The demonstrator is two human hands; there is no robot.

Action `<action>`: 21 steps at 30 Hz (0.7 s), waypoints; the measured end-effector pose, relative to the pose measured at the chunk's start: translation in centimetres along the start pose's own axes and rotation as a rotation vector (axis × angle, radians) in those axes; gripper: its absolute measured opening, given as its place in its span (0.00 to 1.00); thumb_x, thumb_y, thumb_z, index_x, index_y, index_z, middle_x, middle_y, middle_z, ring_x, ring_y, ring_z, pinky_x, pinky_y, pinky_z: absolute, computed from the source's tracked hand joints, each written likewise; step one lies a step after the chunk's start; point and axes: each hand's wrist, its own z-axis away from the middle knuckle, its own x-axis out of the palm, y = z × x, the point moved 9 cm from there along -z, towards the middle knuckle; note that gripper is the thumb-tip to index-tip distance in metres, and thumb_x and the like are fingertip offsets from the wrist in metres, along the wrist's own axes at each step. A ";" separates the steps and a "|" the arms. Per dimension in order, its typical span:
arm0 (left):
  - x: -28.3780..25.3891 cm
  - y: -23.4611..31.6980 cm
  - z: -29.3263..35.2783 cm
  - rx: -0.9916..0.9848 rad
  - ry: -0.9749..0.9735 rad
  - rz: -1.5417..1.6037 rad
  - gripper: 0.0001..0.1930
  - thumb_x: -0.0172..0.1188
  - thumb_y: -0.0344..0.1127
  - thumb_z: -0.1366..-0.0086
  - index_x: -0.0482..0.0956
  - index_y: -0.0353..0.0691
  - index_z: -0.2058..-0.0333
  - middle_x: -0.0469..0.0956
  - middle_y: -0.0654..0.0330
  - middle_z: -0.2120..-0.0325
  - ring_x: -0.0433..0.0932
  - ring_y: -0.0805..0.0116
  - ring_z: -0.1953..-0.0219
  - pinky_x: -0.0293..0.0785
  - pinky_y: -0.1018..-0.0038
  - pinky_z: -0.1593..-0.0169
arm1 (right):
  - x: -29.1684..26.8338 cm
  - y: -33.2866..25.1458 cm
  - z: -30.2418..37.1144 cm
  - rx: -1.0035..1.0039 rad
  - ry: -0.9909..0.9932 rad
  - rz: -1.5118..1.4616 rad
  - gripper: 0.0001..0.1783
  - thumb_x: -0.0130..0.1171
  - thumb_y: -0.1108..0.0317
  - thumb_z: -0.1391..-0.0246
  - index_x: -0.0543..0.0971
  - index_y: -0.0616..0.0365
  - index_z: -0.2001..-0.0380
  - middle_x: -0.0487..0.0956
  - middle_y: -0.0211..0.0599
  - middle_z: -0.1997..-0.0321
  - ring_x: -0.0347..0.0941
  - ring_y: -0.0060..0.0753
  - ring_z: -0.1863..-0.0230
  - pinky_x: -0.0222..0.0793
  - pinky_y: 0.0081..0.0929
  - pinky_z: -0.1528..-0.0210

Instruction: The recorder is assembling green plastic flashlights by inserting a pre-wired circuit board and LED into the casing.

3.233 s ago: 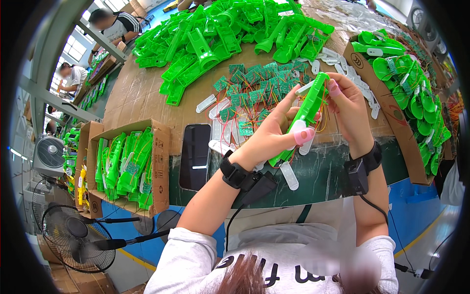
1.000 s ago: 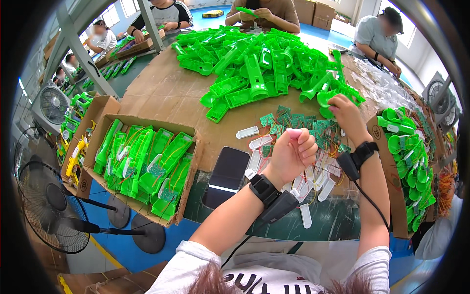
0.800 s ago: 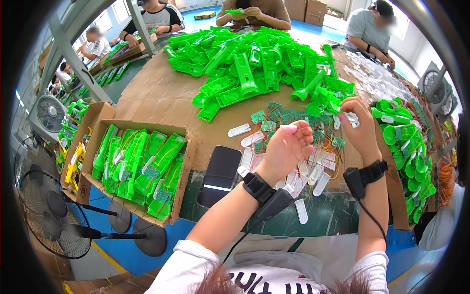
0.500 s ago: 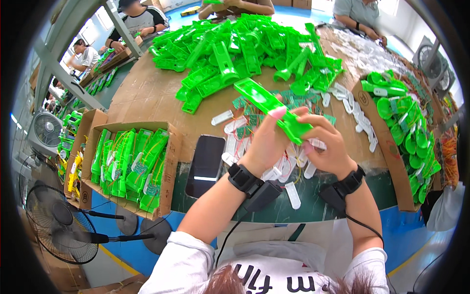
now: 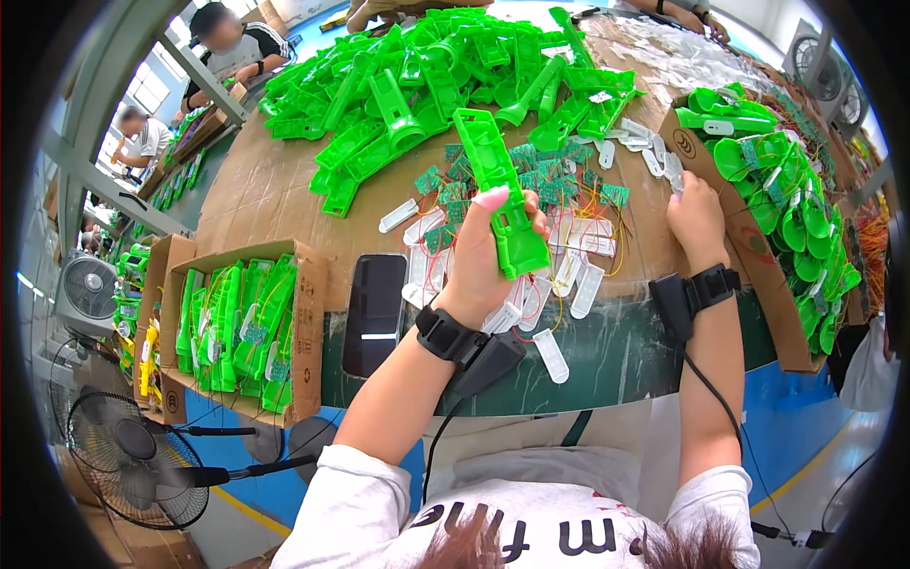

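Observation:
My left hand (image 5: 482,256) is closed round a long green plastic housing (image 5: 495,175), its open, ribbed side facing up. My right hand (image 5: 699,220) reaches over the right of the table, fingertips pinched on a small whitish plastic cover (image 5: 673,171). More white covers (image 5: 651,161) lie just beyond that hand. Below and around the held housing are green circuit boards (image 5: 545,175) with thin red and yellow wires. Several loose white covers (image 5: 587,290) are scattered among the wires and towards me.
A large heap of green housings (image 5: 389,104) fills the far side. A carton of wired housings (image 5: 308,327) stands left, beside a phone (image 5: 373,313). Another carton (image 5: 749,256) of wired green parts stands right. Fans (image 5: 133,446) and co-workers (image 5: 237,57) are around.
My right hand has let go of the green housing and moved right to the white covers. My left hand keeps the housing, now tilted more upright. The view has shifted slightly.

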 end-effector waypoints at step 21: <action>1.1 -0.1 0.6 0.074 -0.005 -0.236 0.23 0.38 0.46 0.37 0.50 0.53 0.44 0.64 0.61 0.73 0.65 0.71 0.76 0.67 0.74 0.73 | -3.6 -12.0 5.1 -0.010 -0.484 -1.813 0.16 0.56 0.71 0.48 0.68 0.65 0.57 0.77 0.34 0.66 0.71 0.15 0.69 0.66 0.12 0.69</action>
